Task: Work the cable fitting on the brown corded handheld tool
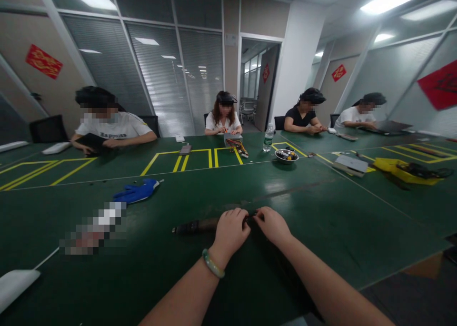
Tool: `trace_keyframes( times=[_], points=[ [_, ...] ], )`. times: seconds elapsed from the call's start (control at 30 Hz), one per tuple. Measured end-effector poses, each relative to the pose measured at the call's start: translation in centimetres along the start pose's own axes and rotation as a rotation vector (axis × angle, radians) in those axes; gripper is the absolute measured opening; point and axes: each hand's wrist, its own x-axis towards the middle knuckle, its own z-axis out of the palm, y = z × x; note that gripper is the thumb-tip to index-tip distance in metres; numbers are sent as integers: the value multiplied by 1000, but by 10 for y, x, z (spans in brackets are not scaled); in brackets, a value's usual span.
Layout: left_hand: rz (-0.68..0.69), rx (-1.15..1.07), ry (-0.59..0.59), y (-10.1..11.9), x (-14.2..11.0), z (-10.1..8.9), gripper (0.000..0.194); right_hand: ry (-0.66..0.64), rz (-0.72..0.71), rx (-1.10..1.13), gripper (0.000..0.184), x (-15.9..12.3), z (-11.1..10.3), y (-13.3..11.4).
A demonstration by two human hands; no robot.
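Observation:
A dark, elongated cable-like object lies on the green work table, running left from my hands. My left hand, with a pale green bead bracelet on its wrist, closes over the object. My right hand meets it from the other side, its fingertips pinching the object's dark end. The fingers hide that end. A blue and white glove lies further out to the left. A pixelated, unreadable patch covers something nearer on the left.
Several seated people work along the far table edge, such as one in a white shirt. Yellow tape lines mark the tabletop. A water bottle, a metal bowl and a yellow tray stand beyond my hands.

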Motion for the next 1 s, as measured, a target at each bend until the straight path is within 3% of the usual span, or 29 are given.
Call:
trace_keyframes(
  times=[0.17, 0.33, 0.4, 0.57, 0.77, 0.87, 1.0],
  points=[
    [-52, 26, 13, 10, 0, 0, 14, 35, 4, 70, 15, -3, -4, 5],
    [-17, 16, -82, 4, 1, -8, 13, 83, -22, 165, 17, -8, -13, 0],
    [20, 5, -124, -1, 1, -13, 14, -18, 4, 252, 20, -9, -15, -1],
    [84, -32, -138, -9, -4, -19, 16, -492, 37, 453, 25, -7, -15, 9],
    [68, -37, -113, -6, -6, -18, 12, -749, -37, 703, 26, -6, -30, 27],
    [68, -35, -108, -4, -6, -18, 11, -744, -39, 716, 25, -9, -32, 26],
    [75, -50, -97, -5, -6, -18, 11, -588, 89, 570, 18, -11, -21, 15]
  ],
)
